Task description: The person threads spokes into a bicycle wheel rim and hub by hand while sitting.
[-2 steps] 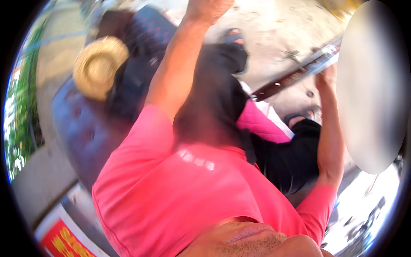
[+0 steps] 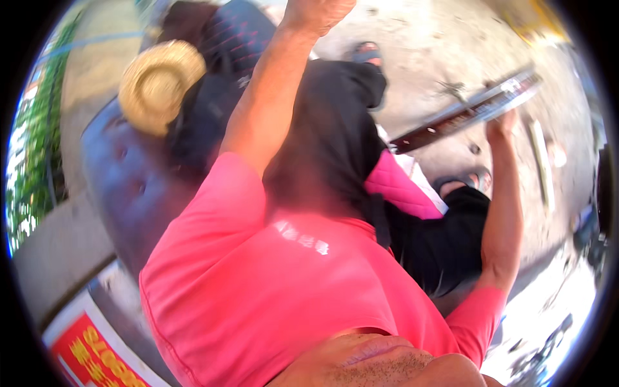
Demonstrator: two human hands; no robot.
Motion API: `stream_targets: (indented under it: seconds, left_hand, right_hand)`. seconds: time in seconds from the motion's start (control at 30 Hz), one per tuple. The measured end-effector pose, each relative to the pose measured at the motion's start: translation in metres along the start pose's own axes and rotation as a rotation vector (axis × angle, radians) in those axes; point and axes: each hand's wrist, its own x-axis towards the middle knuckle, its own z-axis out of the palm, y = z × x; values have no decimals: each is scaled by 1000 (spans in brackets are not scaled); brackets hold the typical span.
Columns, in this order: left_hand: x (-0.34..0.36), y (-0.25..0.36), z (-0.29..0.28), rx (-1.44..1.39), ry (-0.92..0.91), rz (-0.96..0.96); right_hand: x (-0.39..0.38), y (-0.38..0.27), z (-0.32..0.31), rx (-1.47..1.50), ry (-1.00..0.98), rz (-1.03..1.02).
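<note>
My left hand is at the upper edge, partly cut off, its fingers curled closed; whatever it may hold is out of view. My right hand grips the far right part of a long, narrow dark-brown bar with a shiny silver end. The bar slants up to the right, blurred, and I cannot make out its exact kind. Its lower end lies by a pink quilted pad with a white edge, which rests on my lap in black trousers.
On the left, a straw hat lies on a blue tufted seat beside a dark bag or cloth. A pale stick lies on the sandy ground at right. A red and white printed sheet is at the lower left.
The bar and my right hand appear slightly farther right and lower. The whole view has shifted a little, and a pale blurred shape at the right is gone, uncovering the ground.
</note>
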Motion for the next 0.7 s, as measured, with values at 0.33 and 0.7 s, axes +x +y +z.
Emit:
stream_targets:
  seconds: [0.33, 0.7]
  left_hand:
    - [-183, -72, -239, 584, 326, -538]
    - [-191, -130, -255, 1550, -149, -1004]
  right_hand:
    - [-9, -10, -7, -833, -153, -341]
    - [-4, -4, 0, 137, 36, 45]
